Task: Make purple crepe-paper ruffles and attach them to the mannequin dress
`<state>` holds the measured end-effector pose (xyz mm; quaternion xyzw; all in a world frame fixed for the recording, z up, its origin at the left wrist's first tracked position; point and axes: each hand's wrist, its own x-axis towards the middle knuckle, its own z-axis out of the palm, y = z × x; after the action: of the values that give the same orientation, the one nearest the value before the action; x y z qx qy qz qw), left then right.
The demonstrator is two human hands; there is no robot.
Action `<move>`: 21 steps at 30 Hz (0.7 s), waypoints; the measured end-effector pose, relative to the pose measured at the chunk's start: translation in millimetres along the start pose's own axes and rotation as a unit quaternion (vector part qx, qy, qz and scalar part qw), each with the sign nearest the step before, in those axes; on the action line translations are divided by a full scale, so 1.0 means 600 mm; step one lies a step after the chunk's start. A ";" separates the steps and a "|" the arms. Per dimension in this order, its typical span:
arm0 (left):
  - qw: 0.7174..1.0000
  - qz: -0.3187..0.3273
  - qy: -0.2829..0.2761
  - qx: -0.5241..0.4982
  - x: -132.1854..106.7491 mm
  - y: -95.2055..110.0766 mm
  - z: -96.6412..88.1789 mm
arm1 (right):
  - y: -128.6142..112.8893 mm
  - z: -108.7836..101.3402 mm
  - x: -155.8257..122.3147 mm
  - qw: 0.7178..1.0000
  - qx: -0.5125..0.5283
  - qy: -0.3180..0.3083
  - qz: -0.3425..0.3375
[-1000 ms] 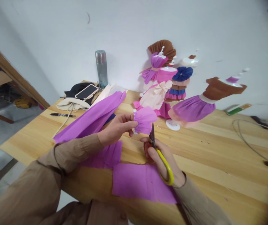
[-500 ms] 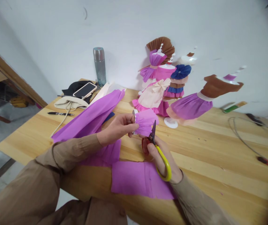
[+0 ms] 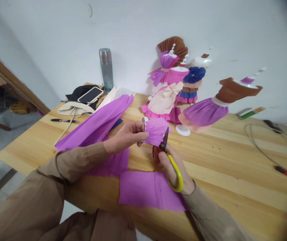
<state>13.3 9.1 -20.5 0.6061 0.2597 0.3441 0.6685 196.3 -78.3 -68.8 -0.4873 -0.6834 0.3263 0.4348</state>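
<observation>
My left hand point(image 3: 130, 134) pinches a gathered piece of purple crepe paper point(image 3: 155, 130) at its left end, where a white strip, perhaps a roll of tape point(image 3: 144, 119), shows at the fingers. In my right hand point(image 3: 174, 164) are scissors point(image 3: 175, 175) with yellow and red handles. Their dark blades point up and lie at the right edge of the gathered paper. Below my hands a flat purple crepe paper sheet point(image 3: 140, 189) rests at the table's front edge. A long folded purple sheet point(image 3: 95, 124) lies under and beyond my left forearm.
Several small dress forms in paper dresses stand against the wall, one with a brown top and purple skirt point(image 3: 206, 112). At the back left are a grey thermos point(image 3: 106, 68), a phone point(image 3: 90, 95) and a pen point(image 3: 64, 120). A cable point(image 3: 256, 144) lies right on the wooden table point(image 3: 223, 167).
The scissors have shifted very slightly at the paper's right edge. My left hand keeps its hold, and the whole view has moved a little.
</observation>
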 end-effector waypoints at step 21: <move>0.999 0.000 0.022 0.038 -0.003 0.011 0.007 | 0.018 0.006 -0.011 0.998 0.018 0.025 0.046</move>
<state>14.5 5.4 -13.6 0.6236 0.2874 0.3473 0.6387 198.3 -81.5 -81.4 -0.5184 -0.6433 0.3455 0.4451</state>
